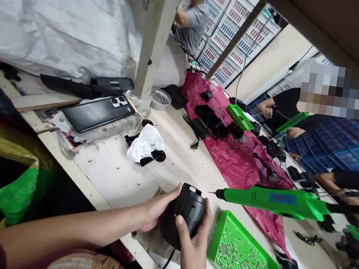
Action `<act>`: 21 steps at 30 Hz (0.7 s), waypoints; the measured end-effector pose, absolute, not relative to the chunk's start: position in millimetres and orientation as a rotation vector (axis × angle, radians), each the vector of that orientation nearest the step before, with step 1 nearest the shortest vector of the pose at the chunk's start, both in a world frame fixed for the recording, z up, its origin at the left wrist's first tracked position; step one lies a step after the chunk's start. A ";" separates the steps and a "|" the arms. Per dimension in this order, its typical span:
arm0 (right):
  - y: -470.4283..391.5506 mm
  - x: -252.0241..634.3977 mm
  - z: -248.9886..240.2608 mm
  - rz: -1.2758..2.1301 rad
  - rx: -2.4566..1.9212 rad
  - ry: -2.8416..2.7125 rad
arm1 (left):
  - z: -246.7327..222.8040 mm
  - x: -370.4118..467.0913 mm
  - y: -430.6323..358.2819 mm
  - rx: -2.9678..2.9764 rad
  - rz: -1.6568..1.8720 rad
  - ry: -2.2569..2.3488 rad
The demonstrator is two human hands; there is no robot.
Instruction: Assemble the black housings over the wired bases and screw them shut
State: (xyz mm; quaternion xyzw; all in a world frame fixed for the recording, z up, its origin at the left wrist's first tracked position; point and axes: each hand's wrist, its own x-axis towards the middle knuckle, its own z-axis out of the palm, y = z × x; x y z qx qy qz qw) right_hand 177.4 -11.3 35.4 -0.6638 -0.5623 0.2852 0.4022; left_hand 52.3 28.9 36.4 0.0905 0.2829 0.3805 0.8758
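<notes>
Both hands grip a black, rounded plastic housing (184,215) with a cord coming out of its lower end, above the near edge of the white table. My left hand (158,209) wraps its left side, with part of the fingers hidden behind it. My right hand (196,239) holds the right side, thumb pressed on the front face. Just right of the housing's top, a green electric screwdriver (260,199) hangs level, its bit pointing left; neither hand touches it. A green tray (214,242) of small screws lies to the right of my right hand.
A phone (99,112), a crumpled white cloth or bag (146,143) and a bowl of small metal parts (160,99) lie on the table. Pink plastic sheeting (229,163) bears black parts. A post (151,37) rises at the back. Other people work across the table.
</notes>
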 end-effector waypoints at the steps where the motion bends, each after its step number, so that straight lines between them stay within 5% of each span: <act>1: -9.8 180.4 35.6 0.726 -1.705 -1.414 | 33.7 53.2 28.0 0.184 0.787 0.601; 21: 17.1 178.8 52.1 0.664 -1.586 -1.577 | 29.7 42.8 20.3 0.238 0.647 0.616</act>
